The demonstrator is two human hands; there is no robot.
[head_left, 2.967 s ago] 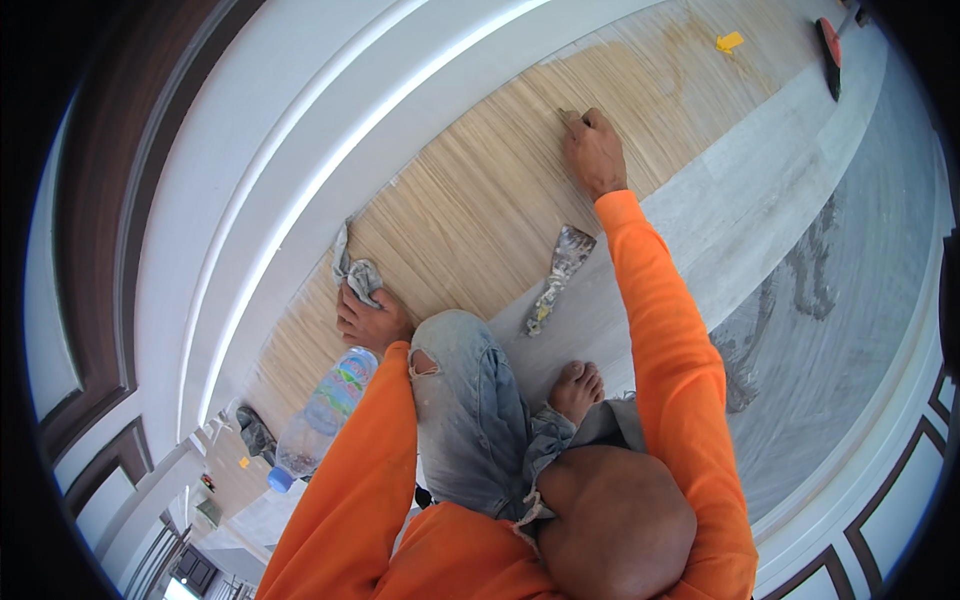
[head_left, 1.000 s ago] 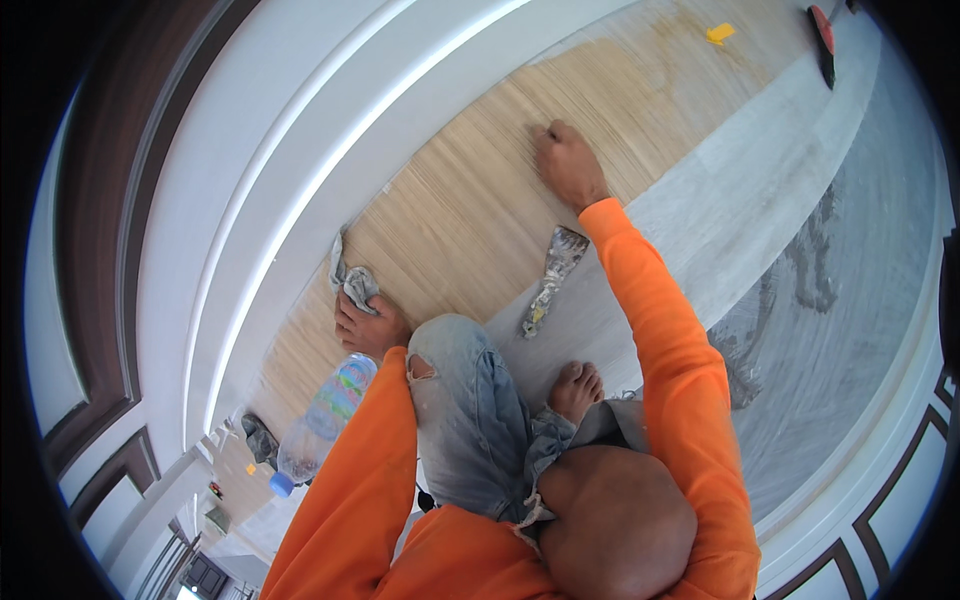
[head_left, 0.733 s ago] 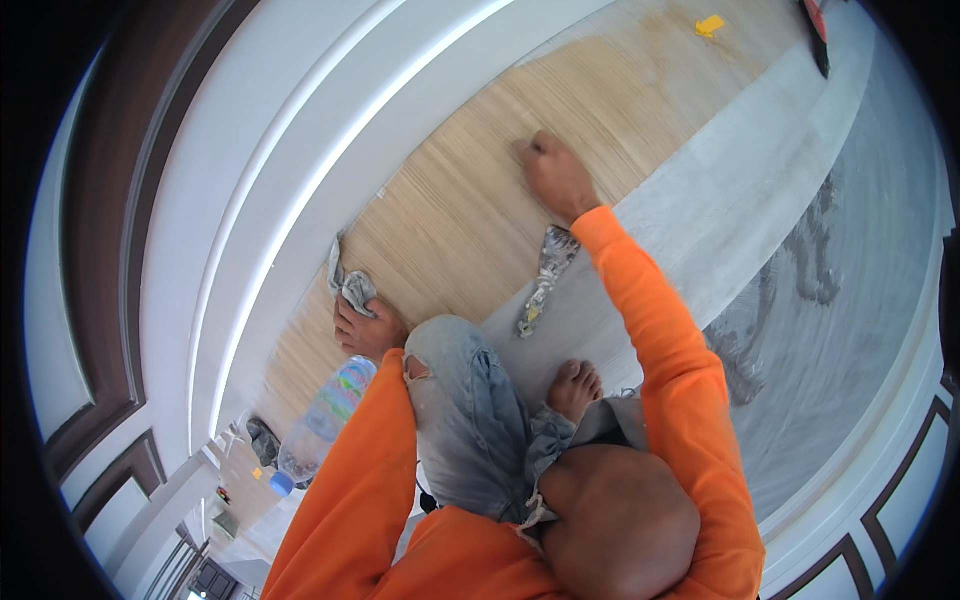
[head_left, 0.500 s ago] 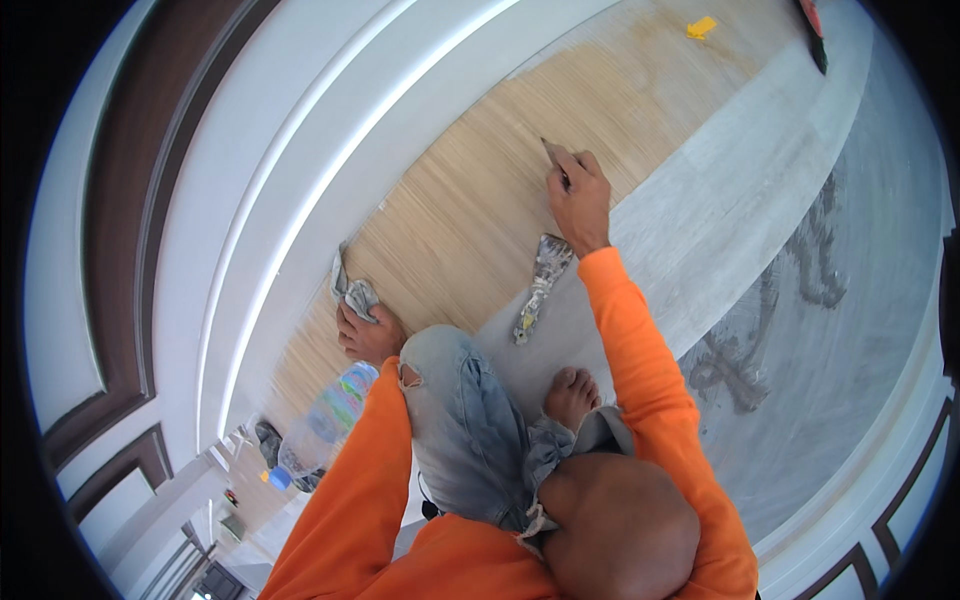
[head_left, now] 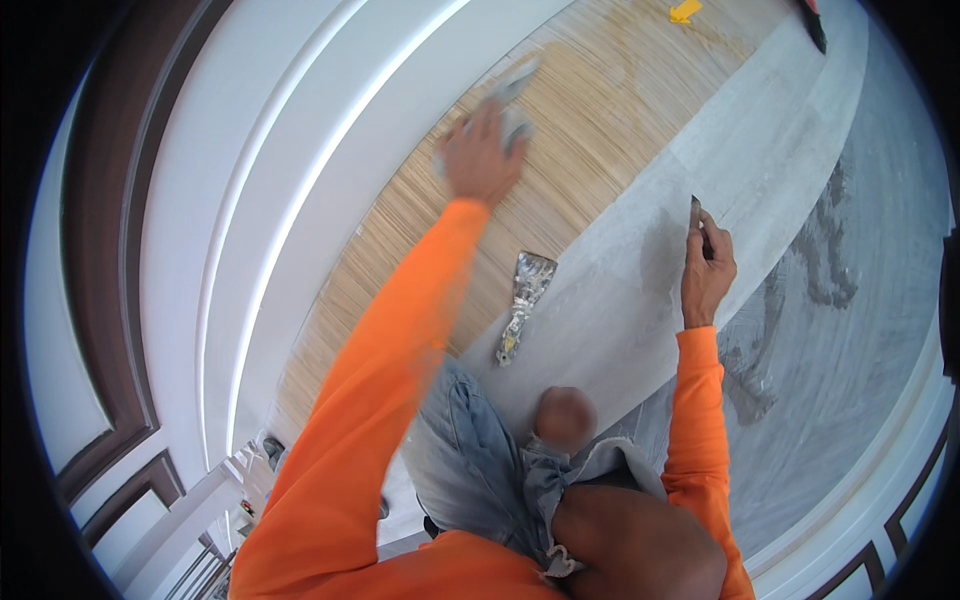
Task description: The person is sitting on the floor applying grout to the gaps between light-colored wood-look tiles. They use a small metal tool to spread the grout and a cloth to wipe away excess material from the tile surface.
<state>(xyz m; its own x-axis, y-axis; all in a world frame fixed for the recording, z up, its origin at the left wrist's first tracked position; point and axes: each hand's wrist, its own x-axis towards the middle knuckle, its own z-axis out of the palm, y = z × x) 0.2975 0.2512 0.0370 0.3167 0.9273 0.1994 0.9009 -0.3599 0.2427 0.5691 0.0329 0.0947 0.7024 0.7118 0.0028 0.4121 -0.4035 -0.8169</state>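
Note:
My left hand is pressed over a grey rag on the wood-grain floor strip, with the rag showing past the fingers and slightly blurred. Over the pale grey strip to the right, my right hand pinches a small, thin pointed tool with a dark tip; most of it is hidden in the fingers. A putty knife smeared with dried paint or filler lies between the two arms, across the border of wood-grain and grey flooring, touched by neither hand.
A yellow arrow-shaped piece lies at the far end of the floor. Near it is a red and black object. A white wall base with a bright strip runs along the left. Dark smears mark the grey floor at right.
My left hand has swept the rag forward and to the right from beside my knee. My right hand has drawn back to the right with the small tool.

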